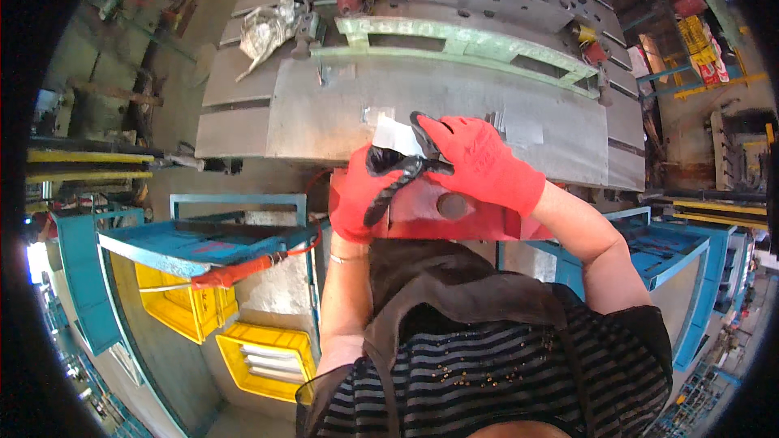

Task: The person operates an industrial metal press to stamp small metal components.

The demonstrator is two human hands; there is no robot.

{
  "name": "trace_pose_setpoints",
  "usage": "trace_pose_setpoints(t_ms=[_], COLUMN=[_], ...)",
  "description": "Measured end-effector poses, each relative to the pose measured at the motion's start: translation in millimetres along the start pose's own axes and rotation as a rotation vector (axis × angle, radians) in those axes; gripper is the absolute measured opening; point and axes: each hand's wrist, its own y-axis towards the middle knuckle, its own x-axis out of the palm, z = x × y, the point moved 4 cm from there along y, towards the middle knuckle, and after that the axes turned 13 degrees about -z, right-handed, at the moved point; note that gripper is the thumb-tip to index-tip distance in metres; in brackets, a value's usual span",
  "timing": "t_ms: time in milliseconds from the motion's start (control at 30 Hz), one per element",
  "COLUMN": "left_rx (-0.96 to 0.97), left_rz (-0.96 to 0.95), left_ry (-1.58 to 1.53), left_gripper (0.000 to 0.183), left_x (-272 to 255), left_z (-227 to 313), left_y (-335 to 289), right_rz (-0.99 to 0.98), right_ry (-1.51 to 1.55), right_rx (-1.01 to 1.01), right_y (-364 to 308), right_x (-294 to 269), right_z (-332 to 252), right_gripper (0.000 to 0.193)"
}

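Observation:
Both my hands wear red gloves with black palms and fingers, and they meet in front of me. My left hand (361,195) is closed, its black fingers pinching the lower edge of a small, flat, whitish sheet piece (395,136). On the other side, my right hand (483,162) curls its thumb and fingers around the right edge of the same piece. The fingertips of both hands touch each other, and part of the piece is hidden behind them. Just below the hands is a red box-like surface (406,215) with a round dark disc (451,206) on it.
Ahead lies a wide metal machine bed (316,113) with a pale green slotted bar (471,45) across it. A crumpled plastic bag (272,28) lies at its left. Blue racks (203,247) stand on both sides, with a red-handled tool (243,270) and yellow crates (268,361) at left.

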Motion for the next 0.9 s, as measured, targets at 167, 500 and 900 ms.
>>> trace_pose_setpoints(t_ms=[167, 500, 900], left_rx=[0.095, 0.147, 0.084], left_rz=[0.038, 0.341, 0.435], left_ry=[-0.051, -0.118, -0.120], left_gripper=[0.024, 0.027, 0.026], left_x=[-4, -55, -69], left_z=[-1, -55, -53], left_y=[0, -47, -44], right_rz=[0.314, 0.407, 0.357], right_ry=[-0.241, -0.526, -0.401], right_rx=[-0.057, 0.343, 0.398], right_y=[1, 44, 140], right_x=[-54, -206, -235], right_z=[37, 176, 247], right_gripper=[0.059, 0.060, 0.035])
